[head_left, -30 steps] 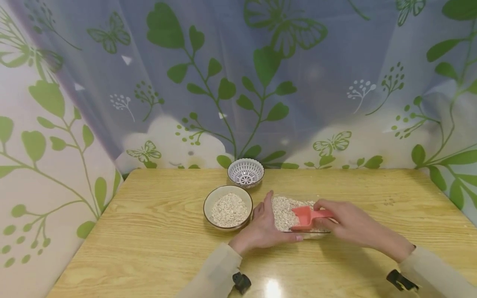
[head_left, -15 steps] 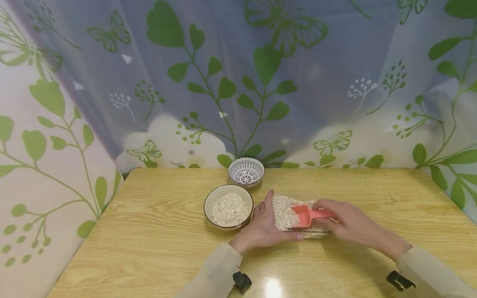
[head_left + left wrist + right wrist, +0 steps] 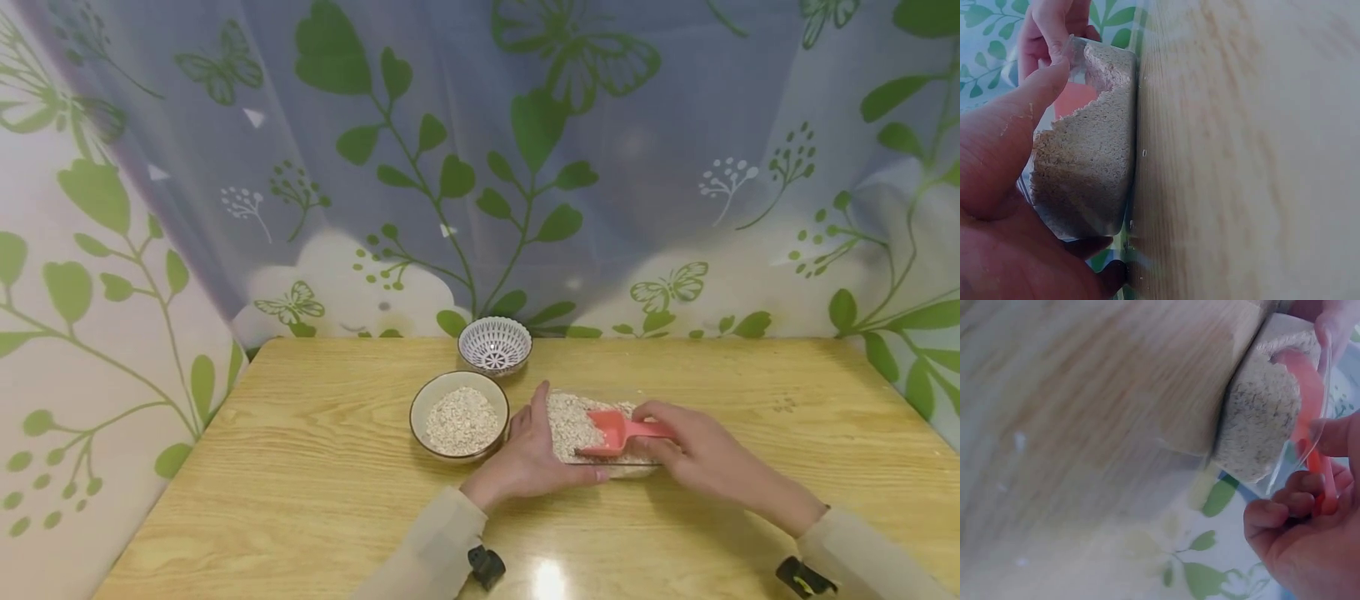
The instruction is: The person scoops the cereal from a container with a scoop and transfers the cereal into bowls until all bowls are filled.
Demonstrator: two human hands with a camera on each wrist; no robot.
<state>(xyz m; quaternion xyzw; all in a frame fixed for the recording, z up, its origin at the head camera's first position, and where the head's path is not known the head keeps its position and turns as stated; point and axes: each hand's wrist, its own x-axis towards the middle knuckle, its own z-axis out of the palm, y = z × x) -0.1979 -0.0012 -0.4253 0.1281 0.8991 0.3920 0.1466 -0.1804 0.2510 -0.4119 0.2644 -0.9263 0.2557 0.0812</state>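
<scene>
A clear rectangular container (image 3: pixel 1104 225) of rolled oats (image 3: pixel 573 423) stands on the table. My left hand (image 3: pixel 528 460) grips its left end, thumb along the near side and fingers round the far-left corner. In my right hand (image 3: pixel 701 452) I pinch the handle of a pink-red scoop (image 3: pixel 613 432) between thumb and fingers. The scoop's blade sits inside the container, its front edge sunk in the oats and pointing left. Seen from the right wrist, the scoop (image 3: pixel 1305 387) shows through the clear wall, with oats heaped beside it.
Just left of my left hand is a cream bowl (image 3: pixel 422 400) with a dark rim, holding oats. Behind it stands a smaller white bowl (image 3: pixel 495 342) with a dark pattern. A leaf-printed cloth (image 3: pixel 637 208) hangs behind the wooden table (image 3: pixel 300 467).
The scoop has shifted slightly left and its front edge has pushed further into the oats. My left hand has stayed on the container; the bowls have not moved.
</scene>
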